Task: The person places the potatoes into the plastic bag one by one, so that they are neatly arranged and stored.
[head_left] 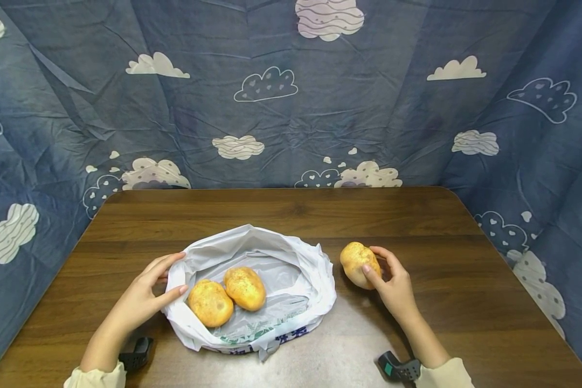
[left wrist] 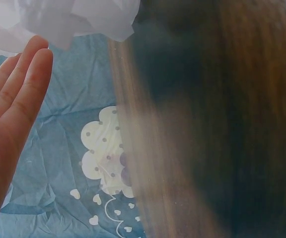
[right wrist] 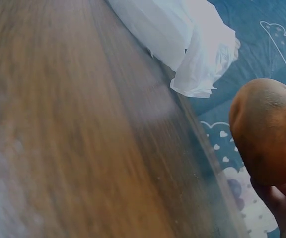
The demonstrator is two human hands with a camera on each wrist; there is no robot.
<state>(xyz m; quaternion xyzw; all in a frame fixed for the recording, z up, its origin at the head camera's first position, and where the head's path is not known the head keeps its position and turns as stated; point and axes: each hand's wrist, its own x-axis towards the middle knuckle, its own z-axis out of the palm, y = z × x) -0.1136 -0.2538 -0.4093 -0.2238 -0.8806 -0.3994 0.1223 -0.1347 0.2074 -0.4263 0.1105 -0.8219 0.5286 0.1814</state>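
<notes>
A white plastic bag [head_left: 320, 291] sits on the table with its mouth spread wide. Inside, toward its left side, lie two potatoes, one at the left [head_left: 210, 303] and one beside it [head_left: 245, 289]. My left hand [head_left: 143, 293] touches the bag's left rim, thumb and forefinger spread apart; in the left wrist view its fingers [left wrist: 31, 84] are straight just under the white plastic. To the right of the bag, my right hand [head_left: 393, 285] grips a third potato [head_left: 356, 264] between thumb and fingers. The right wrist view shows this potato [right wrist: 264, 131] close up.
The brown wooden table [head_left: 465, 302] has rounded far corners. Behind it hangs a blue cloth [head_left: 349, 118] with white clouds. Black wrist devices show at the left wrist [head_left: 137, 354] and right wrist [head_left: 399, 368].
</notes>
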